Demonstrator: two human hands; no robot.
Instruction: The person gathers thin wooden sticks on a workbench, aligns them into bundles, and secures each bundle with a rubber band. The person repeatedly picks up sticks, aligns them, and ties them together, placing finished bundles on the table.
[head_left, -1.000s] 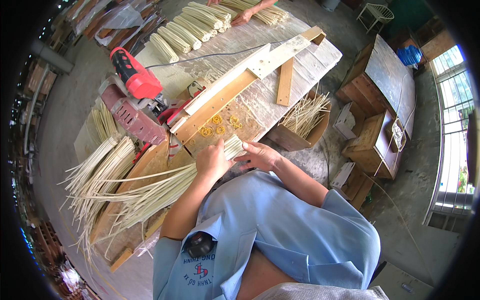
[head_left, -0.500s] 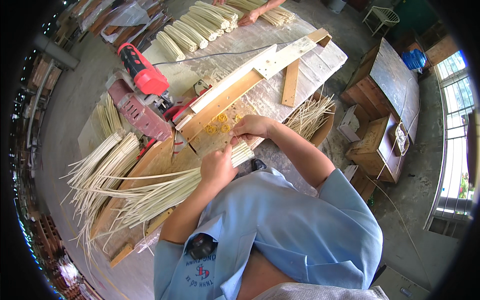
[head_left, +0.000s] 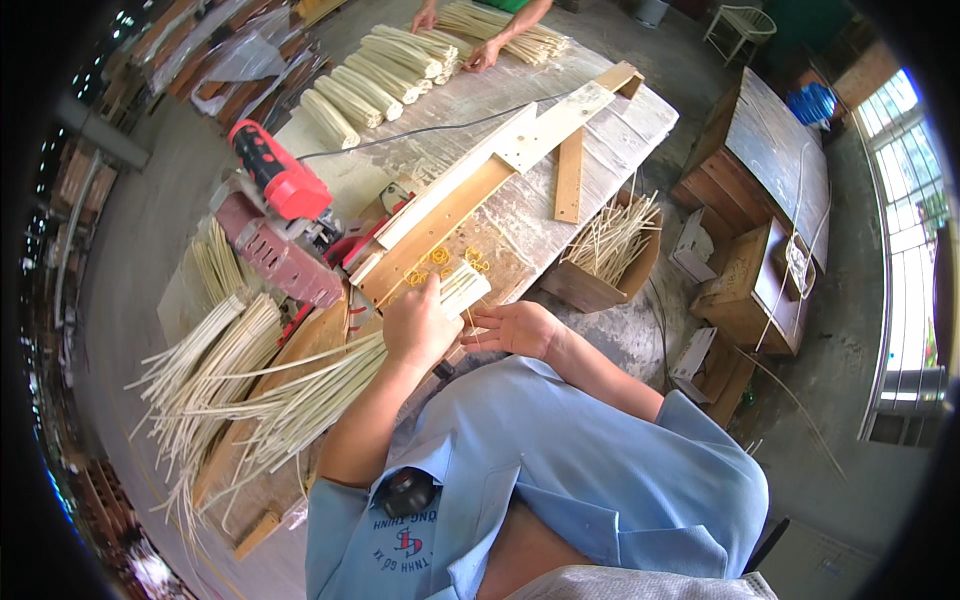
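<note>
My left hand (head_left: 420, 325) is wrapped round a bundle of long pale cane strips (head_left: 466, 287) near its even end. The loose tails of the bundle fan out to the lower left. My right hand (head_left: 515, 330) is just below and right of that end, fingers stretched out and apart. A thin yellowish strand seems to run by its fingertips; I cannot make out whether it is a rubber band. Several yellow rubber bands (head_left: 440, 260) lie on the wooden board just beyond the bundle's end.
A red and black power saw (head_left: 285, 180) stands left of a wooden fence (head_left: 455, 215). More loose strips (head_left: 215, 350) drape at the left. Tied bundles (head_left: 385, 75) line the far table edge, near a co-worker's hands (head_left: 485, 55). A box of offcuts (head_left: 615, 245) stands at the right.
My right hand has let go of its pinch above the bundle's end and dropped below it, fingers spreading. My left hand has moved slightly up, and the bundle's end has risen with it.
</note>
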